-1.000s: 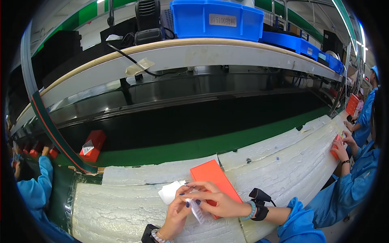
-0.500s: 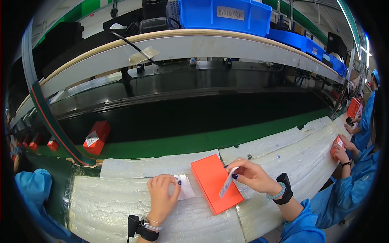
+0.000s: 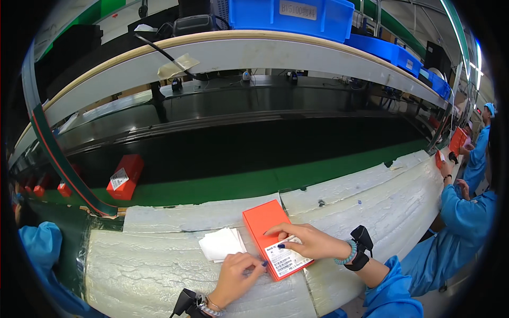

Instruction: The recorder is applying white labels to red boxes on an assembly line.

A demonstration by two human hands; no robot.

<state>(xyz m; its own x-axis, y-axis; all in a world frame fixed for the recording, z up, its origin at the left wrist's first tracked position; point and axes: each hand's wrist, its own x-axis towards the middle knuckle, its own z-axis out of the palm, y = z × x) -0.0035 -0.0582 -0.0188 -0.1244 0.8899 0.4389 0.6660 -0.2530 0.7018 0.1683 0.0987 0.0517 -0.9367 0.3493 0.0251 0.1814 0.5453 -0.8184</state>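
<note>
An orange-red flat box (image 3: pixel 262 214) lies at a slant on the covered worktop in front of me. Across its near half is a white printed label (image 3: pixel 283 261). My right hand (image 3: pixel 305 241) comes over the box from the right and pinches the label's upper edge, thumb on the label. At the label's lower left corner, my left hand (image 3: pixel 237 276) has its fingers curled, thumb and forefinger closed on that corner by the box edge. Just left of the box, beyond my left hand, rests a small pile of white paper sheets (image 3: pixel 220 245).
A dark conveyor belt with a green edge (image 3: pixel 228 183) runs beyond the worktop. Another labelled red box (image 3: pixel 126 177) stands on it at left, with several more farther left. Blue bins (image 3: pixel 291 18) sit on the shelf above. People in blue work at right (image 3: pixel 466 212) and left (image 3: pixel 41 246).
My right hand has lowered the label from above the box onto its near half. My left hand has left the white paper and moved right and nearer, to the label's corner.
</note>
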